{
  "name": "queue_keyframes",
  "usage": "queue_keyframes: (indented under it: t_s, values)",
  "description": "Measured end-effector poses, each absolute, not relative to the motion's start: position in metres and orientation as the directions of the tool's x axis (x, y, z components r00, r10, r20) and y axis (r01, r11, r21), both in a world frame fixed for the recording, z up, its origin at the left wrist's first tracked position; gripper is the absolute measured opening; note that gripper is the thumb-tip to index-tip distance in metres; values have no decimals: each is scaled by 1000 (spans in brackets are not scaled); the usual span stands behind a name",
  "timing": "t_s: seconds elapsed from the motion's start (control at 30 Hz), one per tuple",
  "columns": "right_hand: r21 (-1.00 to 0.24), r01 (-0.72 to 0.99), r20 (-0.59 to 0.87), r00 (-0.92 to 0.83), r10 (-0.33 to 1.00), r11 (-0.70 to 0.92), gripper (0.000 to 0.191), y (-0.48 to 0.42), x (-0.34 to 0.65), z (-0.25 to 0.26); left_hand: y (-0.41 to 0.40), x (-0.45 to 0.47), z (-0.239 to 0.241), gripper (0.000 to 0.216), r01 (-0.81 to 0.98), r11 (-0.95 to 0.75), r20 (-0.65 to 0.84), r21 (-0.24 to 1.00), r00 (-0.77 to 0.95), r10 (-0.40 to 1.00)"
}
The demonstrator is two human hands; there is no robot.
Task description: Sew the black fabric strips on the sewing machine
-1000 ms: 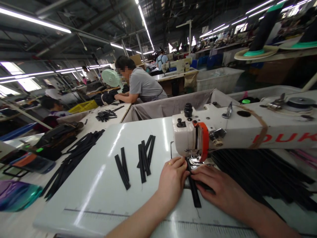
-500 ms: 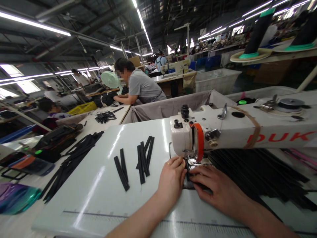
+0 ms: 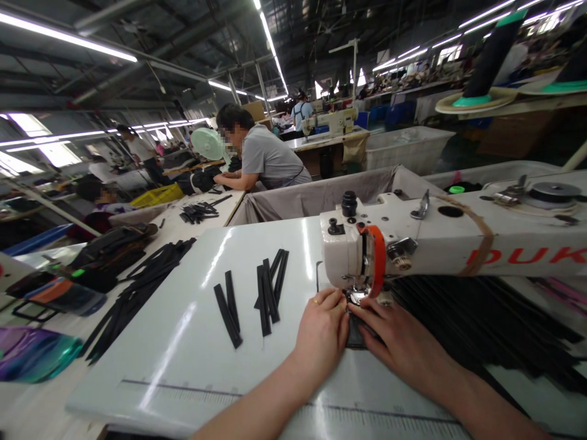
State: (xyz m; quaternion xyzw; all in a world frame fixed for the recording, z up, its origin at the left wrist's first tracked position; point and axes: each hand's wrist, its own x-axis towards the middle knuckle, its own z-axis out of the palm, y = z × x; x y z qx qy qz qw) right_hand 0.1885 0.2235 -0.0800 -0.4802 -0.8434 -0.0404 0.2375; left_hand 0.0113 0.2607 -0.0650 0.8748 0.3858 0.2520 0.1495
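A white sewing machine [image 3: 440, 244] with an orange guard stands on the white table [image 3: 192, 360]. Both my hands rest at its needle. My left hand [image 3: 321, 336], a ring on one finger, lies with fingers pressed together on a short black strip [image 3: 354, 333] under the presser foot. My right hand [image 3: 398, 348] presses the same strip from the right, fingers stretched flat. Most of the strip is hidden between my hands.
Several loose black strips [image 3: 268, 290] lie left of the machine, and a long pile of strips [image 3: 137, 290] at the table's left edge. A heap of black strips [image 3: 481, 318] lies behind the machine arm. A grey-shirted person [image 3: 266, 156] works at a table beyond.
The black strip has fed away from me under the presser foot; its tail toward me has vanished. Both hands have crept forward, closer to the needle.
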Motion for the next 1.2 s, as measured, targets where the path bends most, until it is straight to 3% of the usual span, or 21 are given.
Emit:
queue_keyframes:
  t_s: [0.53,1.2]
  values:
    - [-215,813,403,-430,808,540,30,222,190,-86,259,14,-72,26,664,-662,322,349,578,750]
    - [-216,808,408,-436,802,549,31,220,191,-85,259,15,-70,24,699,-641,296,319,569,767]
